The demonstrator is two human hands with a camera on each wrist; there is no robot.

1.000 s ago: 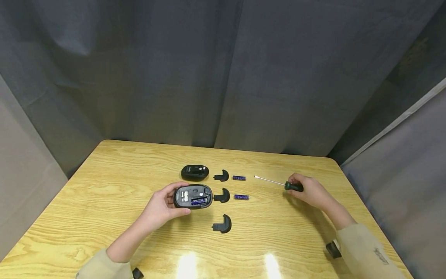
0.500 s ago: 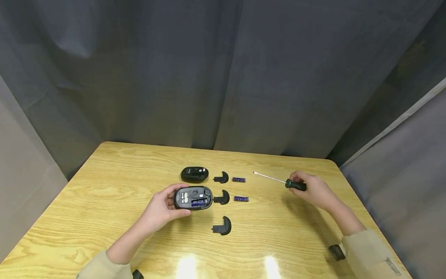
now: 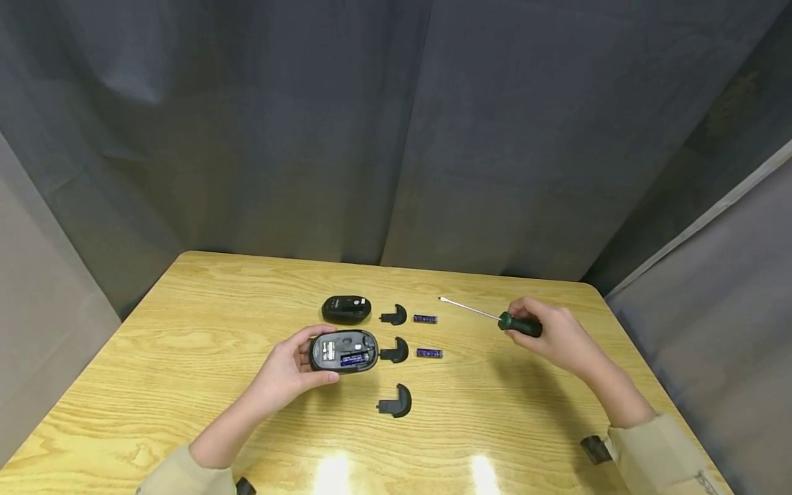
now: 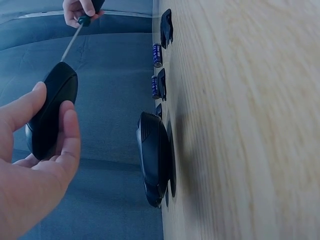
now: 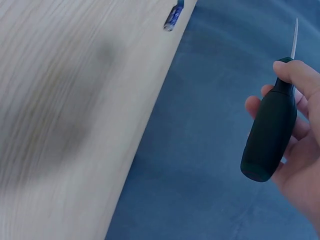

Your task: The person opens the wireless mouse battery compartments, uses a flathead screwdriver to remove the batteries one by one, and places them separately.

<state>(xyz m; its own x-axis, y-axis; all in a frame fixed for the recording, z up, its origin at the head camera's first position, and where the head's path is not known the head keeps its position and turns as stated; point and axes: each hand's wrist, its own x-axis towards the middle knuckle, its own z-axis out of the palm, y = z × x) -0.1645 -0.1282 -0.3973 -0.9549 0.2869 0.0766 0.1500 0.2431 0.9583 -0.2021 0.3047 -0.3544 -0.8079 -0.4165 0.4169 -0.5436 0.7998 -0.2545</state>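
Observation:
My left hand (image 3: 287,368) grips a black computer mouse (image 3: 328,352) by its rear end, underside up, with the battery bay uncovered. A blue battery (image 3: 353,359) lies in that bay. My right hand (image 3: 559,335) pinches the dark green handle of a flat-blade screwdriver (image 3: 521,324) above the table, its thin steel shaft pointing left. In the left wrist view the screwdriver shaft (image 4: 72,42) shows beyond the far end of the held mouse (image 4: 52,107). In the right wrist view, thumb and fingers wrap the neck of the screwdriver handle (image 5: 270,132).
A second black mouse (image 3: 346,309) lies belly up behind the held one. Three black battery covers, the nearest cover (image 3: 396,401) in front, line up in a column. Two blue batteries, one front battery (image 3: 430,353), lie right of them on the wooden table (image 3: 247,302).
My right hand has lifted the screwdriver a little, and its tip has swung left and up. The left hand and the mouse in it have stayed in place.

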